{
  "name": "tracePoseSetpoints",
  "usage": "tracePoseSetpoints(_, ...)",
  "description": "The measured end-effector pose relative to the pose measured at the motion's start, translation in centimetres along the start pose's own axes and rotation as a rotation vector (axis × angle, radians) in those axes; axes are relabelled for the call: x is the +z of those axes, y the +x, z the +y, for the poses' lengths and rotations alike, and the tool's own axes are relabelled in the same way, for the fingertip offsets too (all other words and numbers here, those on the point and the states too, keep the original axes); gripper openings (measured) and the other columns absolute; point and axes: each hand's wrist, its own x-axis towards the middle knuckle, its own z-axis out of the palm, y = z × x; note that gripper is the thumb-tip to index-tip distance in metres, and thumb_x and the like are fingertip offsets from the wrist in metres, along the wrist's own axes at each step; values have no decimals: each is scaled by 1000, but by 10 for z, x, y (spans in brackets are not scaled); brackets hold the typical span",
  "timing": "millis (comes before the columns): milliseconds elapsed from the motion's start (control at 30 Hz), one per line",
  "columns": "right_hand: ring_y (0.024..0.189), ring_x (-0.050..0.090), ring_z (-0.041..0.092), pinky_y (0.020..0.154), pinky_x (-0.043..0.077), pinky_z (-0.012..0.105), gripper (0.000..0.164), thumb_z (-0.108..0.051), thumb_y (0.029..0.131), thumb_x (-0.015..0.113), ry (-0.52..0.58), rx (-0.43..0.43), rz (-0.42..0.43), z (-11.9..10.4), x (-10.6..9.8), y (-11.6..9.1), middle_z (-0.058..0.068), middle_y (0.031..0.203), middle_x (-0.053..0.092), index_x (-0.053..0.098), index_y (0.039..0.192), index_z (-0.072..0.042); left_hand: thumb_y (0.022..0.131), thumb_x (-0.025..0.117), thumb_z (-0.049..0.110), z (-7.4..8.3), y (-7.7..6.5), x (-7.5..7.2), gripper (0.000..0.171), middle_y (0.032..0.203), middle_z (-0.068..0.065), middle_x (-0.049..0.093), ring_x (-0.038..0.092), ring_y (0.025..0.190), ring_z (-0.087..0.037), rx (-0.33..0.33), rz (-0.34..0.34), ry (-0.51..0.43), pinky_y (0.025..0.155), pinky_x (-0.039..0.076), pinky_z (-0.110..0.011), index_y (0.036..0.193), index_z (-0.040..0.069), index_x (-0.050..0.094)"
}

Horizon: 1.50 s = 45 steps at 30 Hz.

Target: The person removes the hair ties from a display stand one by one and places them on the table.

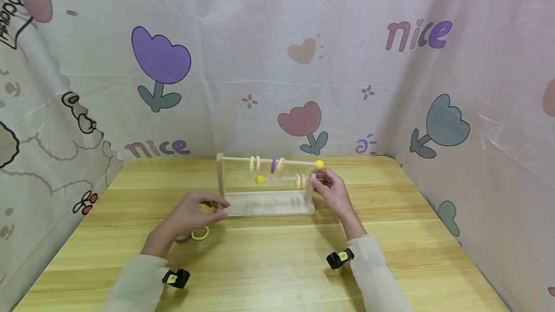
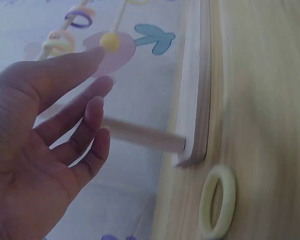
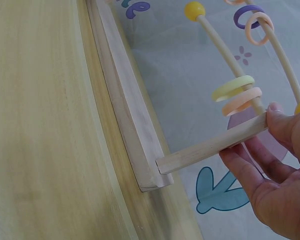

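Note:
A wooden ring stand (image 1: 270, 204) has two upright posts, each with a rod ending in a yellow ball. My right hand (image 1: 334, 194) pinches the top of the right post (image 3: 212, 142) between thumb and fingers. Beside that grip, a light green ring (image 3: 233, 88) and a peach ring (image 3: 241, 101) hang on the right post's rod. The rod on the left post (image 1: 221, 179) carries a purple ring (image 1: 273, 164), a light green ring (image 1: 252, 163) and peach rings. My left hand (image 1: 192, 213), fingers loosely bent and holding nothing, is by the base's left end.
On the wooden table (image 1: 269, 264), a pale yellow ring (image 2: 231, 200) and a purple ring (image 1: 183, 239) lie beside my left hand, the purple one partly hidden. A patterned cloth (image 1: 243, 61) hangs behind the table and along its sides.

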Motion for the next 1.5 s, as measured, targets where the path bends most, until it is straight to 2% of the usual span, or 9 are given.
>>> tracePoseSetpoints(233, 113, 65, 30, 90, 63, 31, 29, -8, 101, 65, 3, 8, -6, -1, 0, -1, 25, 126, 65, 63, 128, 1, 87, 84, 18, 8, 15, 17, 18, 99, -10, 79, 66, 85, -8, 41, -11, -55, 79, 62, -34, 104, 15, 80)
tracePoseSetpoints(333, 112, 65, 29, 89, 63, 29, 29, -9, 101, 66, 4, 12, -9, -2, 0, -1, 24, 127, 65, 63, 129, 0, 86, 84, 17, 13, 21, 24, 18, 100, -10, 79, 67, 86, -8, 61, -5, -69, 77, 61, -30, 104, 15, 80)
tracePoseSetpoints(467, 112, 65, 27, 89, 63, 28, 30, -9, 101, 65, 1, 11, -7, -2, 0, -1, 24, 127, 64, 63, 129, 1, 88, 83, 17, 17, 28, 35, 17, 102, -12, 79, 68, 87, -10, 75, -9, -92, 78, 60, -28, 104, 14, 80)
tracePoseSetpoints(633, 112, 65, 28, 88, 63, 28, 29, -8, 101, 66, 10, 17, -8, -2, 1, 0, 24, 126, 65, 63, 129, 1, 88, 82, 17, 20, 36, 47, 18, 102, -15, 78, 69, 88, -12, 107, -25, -125, 79, 62, -32, 105, 11, 80)
tracePoseSetpoints(800, 110, 66, 27, 88, 63, 28, 28, -7, 101, 65, 4, 12, -2, -1, 1, 0, 24, 125, 65, 63, 128, 1, 88, 82, 11, 21, 42, 56, 19, 102, -18, 78, 72, 88, -22, 150, -27, -138, 80, 64, -37, 106, 6, 79)
tracePoseSetpoints(900, 109, 66, 26, 88, 63, 28, 28, -6, 101, 65, 8, 10, 3, 0, 1, 0, 24, 124, 65, 63, 128, 2, 88, 82, 11, 23, 46, 61, 21, 104, -19, 78, 73, 91, -29, 143, -36, -148, 83, 64, -39, 107, 3, 79)
tracePoseSetpoints(1000, 108, 66, 25, 88, 63, 28, 28, -6, 101, 64, 4, 15, 3, 0, 1, 1, 24, 125, 65, 63, 128, 1, 88, 82, 12, 26, 49, 66, 22, 106, -18, 78, 74, 93, -30, 129, -38, -145, 85, 64, -41, 108, 2, 78)
tracePoseSetpoints(1300, 111, 66, 28, 88, 63, 26, 29, -8, 101, 65, 5, 16, 3, 1, 2, 0, 24, 126, 65, 63, 128, 1, 87, 81, 8, 33, 58, 79, 21, 109, -20, 78, 75, 93, -30, 149, -3, -188, 86, 64, -45, 108, 3, 79)
tracePoseSetpoints(1500, 111, 66, 25, 88, 63, 25, 30, -9, 101, 65, 1, 18, -1, 2, 1, 0, 24, 127, 65, 63, 129, 0, 89, 80, 9, 32, 64, 91, 22, 111, -21, 77, 75, 96, -35, 175, 23, -210, 86, 65, -41, 109, 2, 78)
